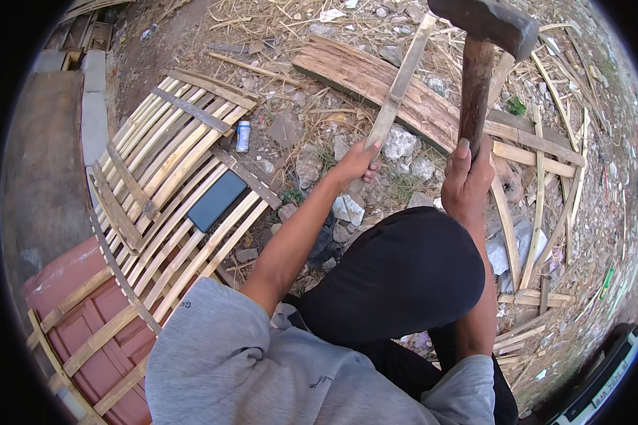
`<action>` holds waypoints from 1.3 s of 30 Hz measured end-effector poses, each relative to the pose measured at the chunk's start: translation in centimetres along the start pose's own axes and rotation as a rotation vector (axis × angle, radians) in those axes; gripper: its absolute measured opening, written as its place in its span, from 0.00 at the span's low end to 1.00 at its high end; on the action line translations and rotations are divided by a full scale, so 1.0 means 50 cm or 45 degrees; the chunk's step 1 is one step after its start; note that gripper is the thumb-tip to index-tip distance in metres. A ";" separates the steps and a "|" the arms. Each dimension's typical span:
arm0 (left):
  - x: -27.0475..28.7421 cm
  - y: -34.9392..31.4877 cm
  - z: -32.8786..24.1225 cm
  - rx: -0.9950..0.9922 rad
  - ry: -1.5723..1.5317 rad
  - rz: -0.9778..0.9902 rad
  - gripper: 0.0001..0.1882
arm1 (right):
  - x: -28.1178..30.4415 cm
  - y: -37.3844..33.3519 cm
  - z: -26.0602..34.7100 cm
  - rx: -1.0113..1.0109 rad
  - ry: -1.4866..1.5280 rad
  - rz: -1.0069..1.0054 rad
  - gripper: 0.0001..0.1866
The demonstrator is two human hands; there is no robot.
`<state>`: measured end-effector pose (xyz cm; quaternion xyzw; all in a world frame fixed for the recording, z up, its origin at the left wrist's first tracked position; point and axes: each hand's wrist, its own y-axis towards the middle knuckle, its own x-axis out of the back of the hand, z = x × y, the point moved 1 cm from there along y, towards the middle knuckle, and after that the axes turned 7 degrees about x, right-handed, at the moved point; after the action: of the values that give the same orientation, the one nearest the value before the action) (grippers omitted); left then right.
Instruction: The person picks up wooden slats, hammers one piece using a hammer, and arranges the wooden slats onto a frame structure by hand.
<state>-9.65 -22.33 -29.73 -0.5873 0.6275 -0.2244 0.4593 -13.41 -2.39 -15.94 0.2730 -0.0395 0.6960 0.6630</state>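
My left hand (356, 163) grips the near end of a long bamboo slat (398, 83) that runs up and away over a rough wooden plank (376, 83). My right hand (466, 177) is closed around the wooden handle of a hammer (478, 64), whose dark metal head is raised near the top of the view, above the plank. My knee in black trousers (404, 276) lies below both hands.
A woven bamboo-slat panel (170, 184) lies to the left with a dark phone (216, 200) and a small can (243, 135) on it. Stones, dry straw and loose bamboo strips (539, 184) cover the ground to the right. A reddish panel (85, 319) sits lower left.
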 end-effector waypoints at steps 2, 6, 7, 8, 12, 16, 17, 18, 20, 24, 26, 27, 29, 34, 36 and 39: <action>-0.006 -0.009 0.000 -0.004 -0.040 -0.001 0.16 | -0.028 -0.057 -0.061 -0.076 -0.151 0.080 0.13; -0.008 0.001 0.008 -0.010 -0.009 0.057 0.16 | -0.033 -0.116 -0.161 -0.425 -0.636 0.433 0.16; -0.019 -0.003 0.007 -0.016 -0.034 0.062 0.16 | -0.017 -0.095 -0.171 -0.408 -0.647 0.423 0.16; -0.032 0.001 0.000 -0.020 -0.059 0.072 0.16 | 0.005 -0.070 -0.182 -0.414 -0.617 0.431 0.17; -0.010 -0.008 0.007 -0.031 0.003 -0.047 0.13 | 0.010 -0.031 -0.098 -0.360 -0.488 0.366 0.18; -0.019 -0.001 0.006 -0.024 -0.015 -0.065 0.13 | 0.034 0.042 0.023 -0.151 -0.226 0.035 0.19; -0.029 0.001 0.002 -0.034 -0.029 -0.029 0.12 | 0.037 0.044 0.012 -0.063 -0.127 -0.033 0.19; -0.034 0.004 0.002 -0.046 -0.045 0.005 0.12 | 0.025 0.033 0.007 -0.064 0.028 -0.094 0.19; -0.026 0.006 0.004 -0.035 -0.064 0.009 0.12 | -0.018 -0.016 -0.049 -0.023 0.075 -0.119 0.17; -0.037 0.004 0.005 -0.013 -0.068 0.039 0.13 | -0.035 -0.123 -0.145 -0.324 -0.647 0.375 0.16; -0.023 -0.001 0.017 -0.014 -0.029 0.055 0.13 | -0.036 -0.115 -0.151 -0.414 -0.534 0.450 0.17; -0.020 0.003 0.019 0.002 0.006 0.081 0.14 | -0.035 -0.095 -0.160 -0.402 -0.529 0.442 0.17; -0.022 -0.005 0.013 -0.024 0.017 0.030 0.14 | -0.010 -0.055 -0.121 -0.409 -0.588 0.470 0.18; -0.017 -0.012 0.025 0.003 -0.004 -0.032 0.15 | 0.041 0.037 0.031 -0.157 -0.349 0.117 0.17; -0.017 0.003 0.024 -0.009 0.026 -0.051 0.15 | 0.048 0.051 0.050 -0.098 -0.142 -0.033 0.17; -0.026 0.008 0.023 0.000 -0.039 0.029 0.15 | 0.009 0.011 -0.016 0.074 0.191 -0.190 0.16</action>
<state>-9.06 -20.71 -30.20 -0.5836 0.6270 -0.2099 0.4713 -14.18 -1.70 -16.25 0.2414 0.0506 0.6641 0.7058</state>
